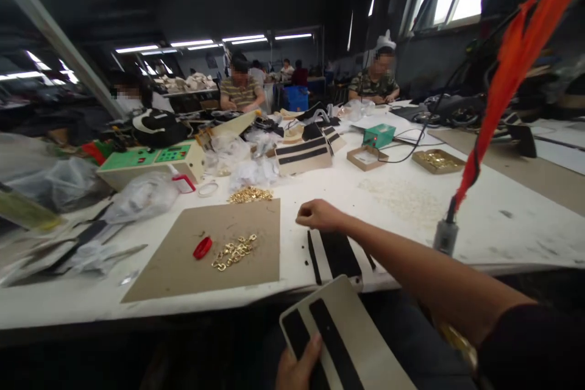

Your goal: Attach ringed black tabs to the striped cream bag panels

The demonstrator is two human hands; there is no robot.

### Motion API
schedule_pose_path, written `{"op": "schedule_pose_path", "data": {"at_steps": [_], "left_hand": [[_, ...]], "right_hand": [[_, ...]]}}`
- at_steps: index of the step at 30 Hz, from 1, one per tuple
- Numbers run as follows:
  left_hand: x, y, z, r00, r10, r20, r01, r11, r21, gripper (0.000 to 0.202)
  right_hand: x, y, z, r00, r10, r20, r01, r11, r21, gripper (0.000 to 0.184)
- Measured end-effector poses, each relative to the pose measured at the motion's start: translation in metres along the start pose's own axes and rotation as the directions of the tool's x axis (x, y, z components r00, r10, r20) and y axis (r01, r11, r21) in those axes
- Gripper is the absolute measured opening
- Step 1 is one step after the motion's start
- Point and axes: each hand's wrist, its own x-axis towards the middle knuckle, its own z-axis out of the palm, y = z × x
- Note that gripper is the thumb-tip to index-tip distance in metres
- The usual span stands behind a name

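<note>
At the table's front edge my left hand grips a cream panel with black stripes, its thumb lying on top and the fingers hidden underneath. My right hand is reached out over the white table with the fingers curled together; whatever is in them, if anything, is too small to make out. Just below that hand lies another cream and black striped panel, partly covered by my forearm. To the left, a brown board bears gold metal clasps and a red ring-shaped item.
Beyond the board is a pile of small gold parts. A green box with wires, a cardboard tray and a tray of gold pieces stand farther back. An orange-wrapped cord hangs at right. Several people sit beyond.
</note>
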Motion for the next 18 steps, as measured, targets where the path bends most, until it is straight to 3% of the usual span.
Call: {"op": "schedule_pose_path", "data": {"at_steps": [3,6,12,18], "left_hand": [[0.008,-0.009,0.012,0.992,0.017,0.126,-0.013,0.999,-0.03,0.073],[0.009,-0.009,0.028,0.983,0.011,0.184,-0.008,1.0,-0.018,0.069],[0.004,-0.008,0.046,0.987,0.021,0.16,-0.027,0.999,0.034,0.066],[0.005,-0.009,0.051,0.989,0.024,0.143,-0.031,0.998,0.047,0.069]], "right_hand": [[-0.051,0.051,-0.022,0.989,0.095,-0.111,-0.088,0.994,0.064,0.022],[-0.086,0.077,-0.016,0.981,0.089,-0.173,-0.073,0.992,0.099,0.017],[-0.097,0.085,0.016,0.972,-0.084,-0.219,0.097,0.994,0.049,0.009],[-0.103,0.091,0.02,0.97,-0.191,-0.148,0.188,0.982,-0.033,0.009]]}}
